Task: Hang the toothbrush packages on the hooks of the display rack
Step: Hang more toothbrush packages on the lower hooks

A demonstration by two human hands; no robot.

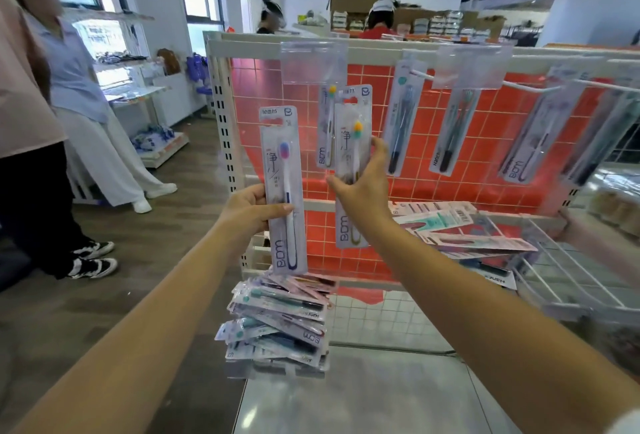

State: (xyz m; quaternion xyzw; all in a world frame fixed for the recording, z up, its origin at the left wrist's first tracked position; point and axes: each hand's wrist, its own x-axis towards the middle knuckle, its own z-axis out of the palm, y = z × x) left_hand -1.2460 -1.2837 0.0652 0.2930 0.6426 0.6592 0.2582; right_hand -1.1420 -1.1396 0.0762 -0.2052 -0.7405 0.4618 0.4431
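At about nine o'clock from the middle of our view, our left hand (247,206) has its fingers (277,207) curled narrow around a purple-bristled toothbrush package (284,191), thumb across the front of the card and the rest hidden behind it. That package stands upright, long axis running twelve to six, with the brush head toward twelve and the hang hole at the top.

Just to the right, near the centre, our right hand (363,182) pinches an orange-bristled toothbrush package (352,163) from its right edge, thumb low at seven o'clock and fingertips up at one o'clock of the grip. This card is also upright, head toward twelve, its top lifted close under a clear price tag holder (313,63); we cannot tell whether the hole is on a hook. Just beside it on the left, a matching hung package (326,128) dangles vertically.

Further right, toward two and three o'clock, more hung packages (401,115) slant from white hooks (533,86) on the display rack (221,111), whose wire grid is backed by red tile.

At six o'clock a loose stack of packages (277,322) lies flat on a low wire shelf (398,319), with more packages (460,229) fanned out at four o'clock. The floor is wood-look plank, and at nine to ten o'clock a bystander (86,115) stands beside shop shelving under bright windows.
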